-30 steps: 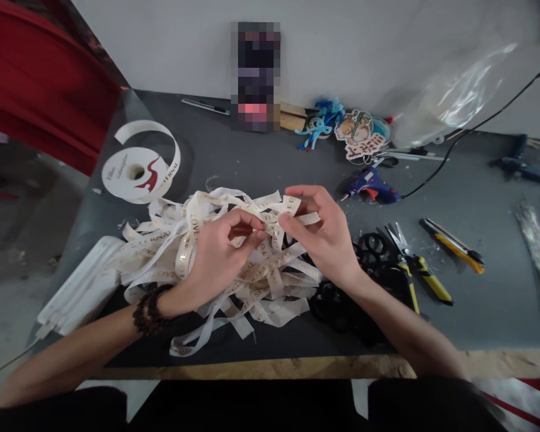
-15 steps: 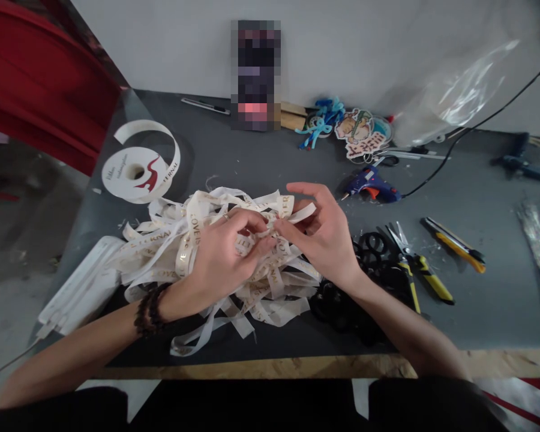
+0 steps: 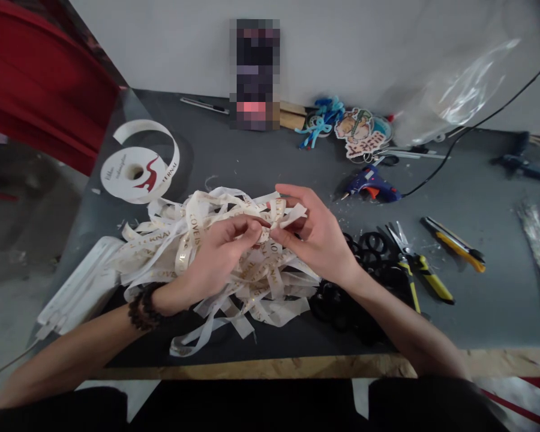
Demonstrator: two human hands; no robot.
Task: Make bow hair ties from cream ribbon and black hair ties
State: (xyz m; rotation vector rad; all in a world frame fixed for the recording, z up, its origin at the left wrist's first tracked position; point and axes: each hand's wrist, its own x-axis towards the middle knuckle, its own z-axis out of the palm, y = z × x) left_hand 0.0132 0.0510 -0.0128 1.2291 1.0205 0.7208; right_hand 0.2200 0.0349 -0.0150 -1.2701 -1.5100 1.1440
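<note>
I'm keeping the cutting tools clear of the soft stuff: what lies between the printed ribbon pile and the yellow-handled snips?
Black rings lie between the printed ribbon pile and the yellow-handled snips, shown in the head view.

The right hand [image 3: 320, 237] has shifted leftward, bringing the gold-lettered ribbon's [image 3: 278, 210] pale free end along.

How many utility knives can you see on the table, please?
2: a grey knife at the back and a yellow knife on the right, beside the snips. Others may be hidden under the ribbons.
</note>
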